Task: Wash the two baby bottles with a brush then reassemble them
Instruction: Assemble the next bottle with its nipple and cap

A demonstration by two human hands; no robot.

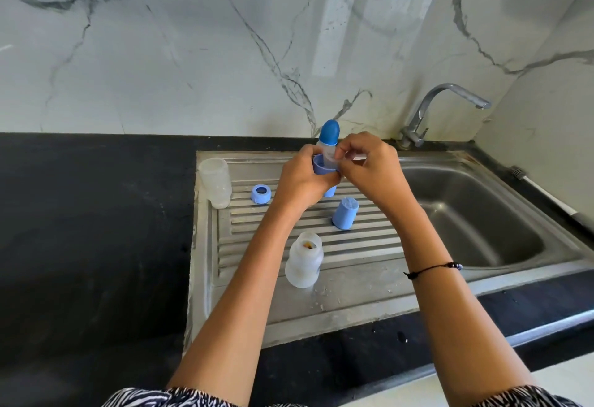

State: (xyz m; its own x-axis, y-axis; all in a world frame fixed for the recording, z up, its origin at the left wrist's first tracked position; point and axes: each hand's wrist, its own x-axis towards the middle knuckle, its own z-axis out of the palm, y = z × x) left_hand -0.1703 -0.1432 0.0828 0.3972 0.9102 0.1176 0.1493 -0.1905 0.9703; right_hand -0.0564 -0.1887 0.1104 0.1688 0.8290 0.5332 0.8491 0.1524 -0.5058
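Two frosted baby bottles stand open on the steel drainboard (353, 274): one bottle (215, 184) at the back left, the other bottle (303, 260) near the front. My left hand (299, 178) grips a blue screw collar (321, 167) above the drainboard. My right hand (369, 168) pinches a clear teat (332, 159) at the collar's opening. A second blue collar (261, 193) lies flat on the ribs. A blue cap (345, 213) stands mouth down right of centre. Under my hands a further blue piece (329, 192) is partly hidden.
A clear item with a blue domed top (329, 132) stands behind my hands by the wall. The sink basin (466, 213) lies to the right under a chrome tap (450, 104). Black countertop (96, 229) surrounds the sink. A marble wall rises behind.
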